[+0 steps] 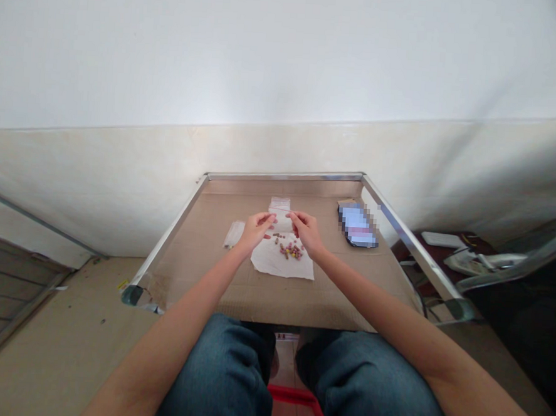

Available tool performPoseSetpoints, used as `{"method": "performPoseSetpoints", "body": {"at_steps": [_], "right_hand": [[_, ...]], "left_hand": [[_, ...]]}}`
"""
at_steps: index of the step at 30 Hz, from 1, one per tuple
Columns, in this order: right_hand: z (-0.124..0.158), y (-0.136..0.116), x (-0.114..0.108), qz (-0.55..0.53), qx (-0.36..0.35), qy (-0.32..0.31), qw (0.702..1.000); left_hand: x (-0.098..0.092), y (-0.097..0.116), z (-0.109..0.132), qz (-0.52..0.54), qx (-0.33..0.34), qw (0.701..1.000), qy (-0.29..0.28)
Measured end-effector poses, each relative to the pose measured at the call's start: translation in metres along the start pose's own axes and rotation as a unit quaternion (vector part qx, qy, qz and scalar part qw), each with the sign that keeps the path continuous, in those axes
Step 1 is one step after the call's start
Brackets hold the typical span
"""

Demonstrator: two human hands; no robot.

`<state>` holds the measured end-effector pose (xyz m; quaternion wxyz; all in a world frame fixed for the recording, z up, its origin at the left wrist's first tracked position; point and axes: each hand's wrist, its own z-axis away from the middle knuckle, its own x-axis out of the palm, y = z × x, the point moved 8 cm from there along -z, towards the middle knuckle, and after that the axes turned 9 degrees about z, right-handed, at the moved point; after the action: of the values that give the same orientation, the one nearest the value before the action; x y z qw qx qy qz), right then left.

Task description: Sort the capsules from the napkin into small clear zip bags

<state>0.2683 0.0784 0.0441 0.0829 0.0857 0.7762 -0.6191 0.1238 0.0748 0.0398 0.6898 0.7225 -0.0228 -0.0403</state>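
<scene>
Both hands are raised over a white sheet of paper (281, 263) on a brown table (210, 241). My left hand (256, 229) and my right hand (306, 230) pinch the two ends of a small clear plastic bag (283, 221) between fingertips. Below the bag, several small red, pink and yellow capsules (291, 251) lie scattered on the paper. A few brown pieces (276, 235) lie just under my left fingers.
A second clear bag (233, 234) lies left of the paper, another (279, 203) behind it. A phone (356, 225) rests at the right. The table has a metal rim (399, 225). A cluttered shelf (459, 250) stands to the right; a red stool (294, 397) shows between my knees.
</scene>
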Motion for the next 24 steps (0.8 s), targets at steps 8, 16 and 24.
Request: {"method": "performPoseSetpoints", "body": {"at_steps": [8,16,24], "right_hand": [[-0.001,0.009,0.000,-0.013,0.022,0.001,1.000],[-0.002,0.037,-0.005,0.167,0.065,-0.015,0.984],[-0.011,0.031,0.006,0.429,0.011,-0.080,0.900]], "left_hand": [[-0.022,0.007,-0.007,-0.106,0.107,0.985,0.081],[-0.084,-0.014,-0.003,-0.217,0.049,0.947,0.231],[-0.101,-0.033,0.003,-0.374,-0.064,0.904,0.194]]}}
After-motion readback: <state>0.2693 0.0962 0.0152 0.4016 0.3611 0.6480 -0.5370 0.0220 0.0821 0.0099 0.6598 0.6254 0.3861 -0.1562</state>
